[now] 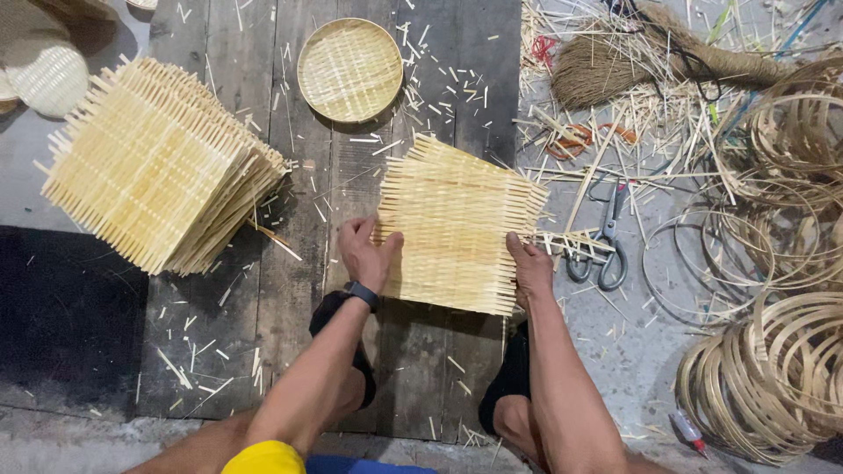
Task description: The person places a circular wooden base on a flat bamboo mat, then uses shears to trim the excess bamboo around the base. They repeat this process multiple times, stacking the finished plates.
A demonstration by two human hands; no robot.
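My arms are bare from elbow to fingers. On my left wrist I wear a black band with a dark watch face. A yellow piece of clothing shows at the bottom, blue cloth beside it. Black sandals cover my feet.

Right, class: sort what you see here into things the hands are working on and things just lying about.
In hand:
left hand and right hand, each on an edge of the woven bamboo mat.

Lying about:
stack of woven mats
round woven tray
scissors
bamboo hoops
brush of fibres
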